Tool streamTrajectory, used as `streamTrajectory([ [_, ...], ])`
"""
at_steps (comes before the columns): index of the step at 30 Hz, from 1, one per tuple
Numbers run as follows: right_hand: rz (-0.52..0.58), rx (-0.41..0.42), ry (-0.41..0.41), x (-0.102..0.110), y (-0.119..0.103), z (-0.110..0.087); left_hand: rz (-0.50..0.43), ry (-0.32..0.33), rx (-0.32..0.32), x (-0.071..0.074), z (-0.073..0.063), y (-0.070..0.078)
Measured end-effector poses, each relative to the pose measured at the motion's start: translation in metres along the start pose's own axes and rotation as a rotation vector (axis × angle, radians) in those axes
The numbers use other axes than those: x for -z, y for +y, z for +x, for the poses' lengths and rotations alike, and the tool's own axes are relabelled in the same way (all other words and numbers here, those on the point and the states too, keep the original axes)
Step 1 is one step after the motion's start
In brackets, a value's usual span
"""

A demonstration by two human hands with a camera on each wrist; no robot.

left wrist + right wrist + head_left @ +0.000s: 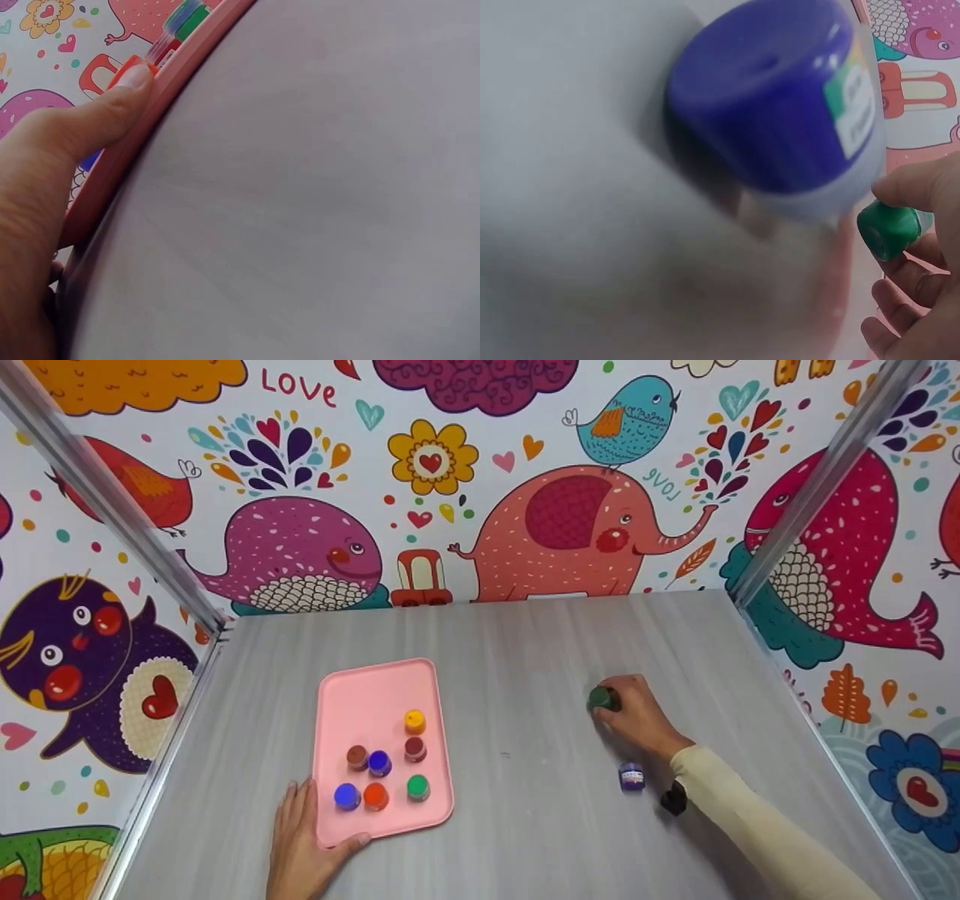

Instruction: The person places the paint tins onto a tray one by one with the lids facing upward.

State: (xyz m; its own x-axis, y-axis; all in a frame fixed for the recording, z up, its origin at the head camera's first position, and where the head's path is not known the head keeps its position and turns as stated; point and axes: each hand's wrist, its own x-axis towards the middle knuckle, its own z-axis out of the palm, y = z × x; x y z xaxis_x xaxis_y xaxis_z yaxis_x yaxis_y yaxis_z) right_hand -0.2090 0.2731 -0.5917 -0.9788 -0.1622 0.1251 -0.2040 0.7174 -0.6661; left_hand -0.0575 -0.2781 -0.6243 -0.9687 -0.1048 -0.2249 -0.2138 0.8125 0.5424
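On the grey table lies a pink tray (pixel 375 682) bearing several small paint pots. My left hand (pixel 304 840) holds its near left corner, fingers along the left side and thumb over the near rim. In the left wrist view the thumb (pixel 112 112) lies on the rim, in front of an orange lid. My right hand (pixel 637 716) pinches a dark green paint pot (pixel 602 699) between thumb and fingers; its green lid (pixel 889 231) faces outward in the right wrist view. A purple paint pot (pixel 631 776) lies on its side near the right wrist, large in the right wrist view (pixel 780 97).
The tray's pots include a yellow one (pixel 415 721), an orange-red one (pixel 376 796) and a green one (pixel 418 788), with blue and brown ones among them. A patterned wall (pixel 525 450) with metal frame strips bounds the table at the back and sides.
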Motion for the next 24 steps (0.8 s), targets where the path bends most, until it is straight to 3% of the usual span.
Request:
streamTrajectory([
  [12, 0.042, 0.030, -0.035, -0.016, -0.022, 0.007, -0.011, 0.013, 0.008, 0.001, 0.000, 0.001],
  [24, 0.024, 0.081, -0.027, -0.029, -0.026, 0.011, -0.016, 0.014, 0.014, 0.000, -0.001, 0.002],
])
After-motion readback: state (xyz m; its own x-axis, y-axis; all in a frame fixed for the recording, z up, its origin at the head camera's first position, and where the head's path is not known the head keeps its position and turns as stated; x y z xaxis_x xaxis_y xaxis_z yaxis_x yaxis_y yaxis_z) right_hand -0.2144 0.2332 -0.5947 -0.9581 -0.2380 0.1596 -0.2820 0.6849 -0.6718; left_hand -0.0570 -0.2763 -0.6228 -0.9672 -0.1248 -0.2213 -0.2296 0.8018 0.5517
